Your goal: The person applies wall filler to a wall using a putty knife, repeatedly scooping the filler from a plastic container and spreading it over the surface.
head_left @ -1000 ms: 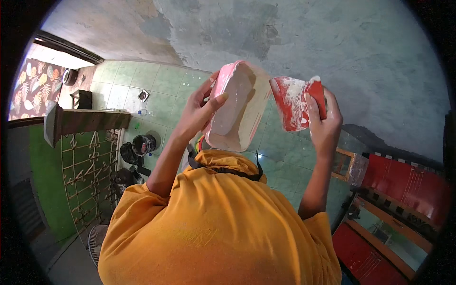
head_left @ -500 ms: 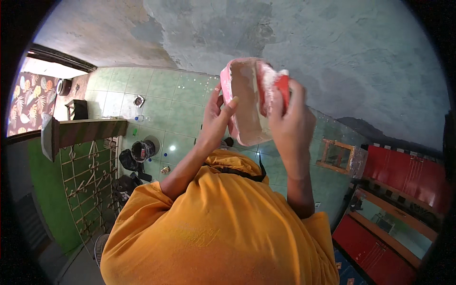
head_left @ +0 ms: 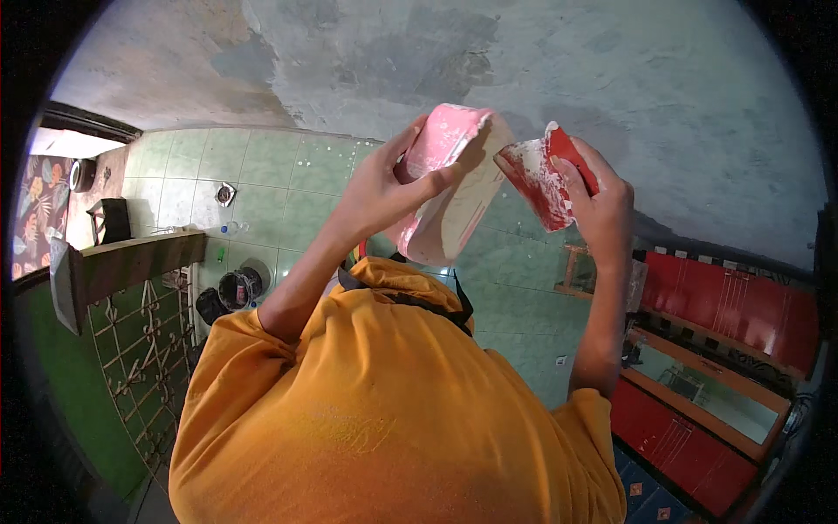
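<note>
Pink tub (head_left: 445, 188) with white paste gripped by left hand (head_left: 384, 188); right hand (head_left: 598, 196) grips red scraper (head_left: 546, 175).

The tub (head_left: 447, 188) is pink outside, smeared white within. The scraper (head_left: 548, 175) is red, streaked white. The shirt (head_left: 384, 419) is plain orange. Far wall tiles (head_left: 262, 175) are pale green; right cabinets (head_left: 742, 314) are red.

pink tub (head_left: 449, 188) (tilted), smeared red scraper (head_left: 548, 175)
</note>
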The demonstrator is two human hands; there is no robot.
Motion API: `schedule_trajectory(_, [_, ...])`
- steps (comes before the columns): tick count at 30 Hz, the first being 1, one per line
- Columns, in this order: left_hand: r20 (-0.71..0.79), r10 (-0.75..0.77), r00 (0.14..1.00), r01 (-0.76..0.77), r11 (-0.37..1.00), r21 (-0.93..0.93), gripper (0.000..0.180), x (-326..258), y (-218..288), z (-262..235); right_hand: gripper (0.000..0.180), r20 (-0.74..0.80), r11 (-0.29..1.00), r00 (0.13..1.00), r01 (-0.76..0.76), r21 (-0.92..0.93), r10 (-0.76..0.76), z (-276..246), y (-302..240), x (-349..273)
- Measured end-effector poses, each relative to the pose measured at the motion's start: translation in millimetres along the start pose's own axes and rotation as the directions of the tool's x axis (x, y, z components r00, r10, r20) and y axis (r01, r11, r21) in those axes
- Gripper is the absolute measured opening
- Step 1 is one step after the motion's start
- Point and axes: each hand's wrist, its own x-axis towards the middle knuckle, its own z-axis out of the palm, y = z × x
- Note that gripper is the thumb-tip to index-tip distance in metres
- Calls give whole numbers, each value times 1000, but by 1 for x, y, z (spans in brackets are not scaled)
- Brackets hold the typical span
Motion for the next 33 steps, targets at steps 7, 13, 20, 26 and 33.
schedule_trajectory(7, [180,-82,980,20,945,325,77,36,31,-41,32,134,999,991,-3,44,-3,33,-9,17])
schedule_trajectory(13, [221,-13,975,-83,905,417,64,67,8,-68,32,336,958,941,-127,257,35,86,-20,10])
schedule_trajectory(20, [248,-190,950,80,916,394,58,76,-7,-79,34,443,854,896,-258,453,36,133,-25,-13])
schedule_trajectory(26, [148,-200,969,171,968,184,71,74,-79,-85,35,548,549,824,-528,648,145,164,-5,-40])
schedule_trajectory(33, [-42,-334,942,336,940,58,77,24,-119,-95,39,681,-29,667,-707,706,302,208,13,-94])
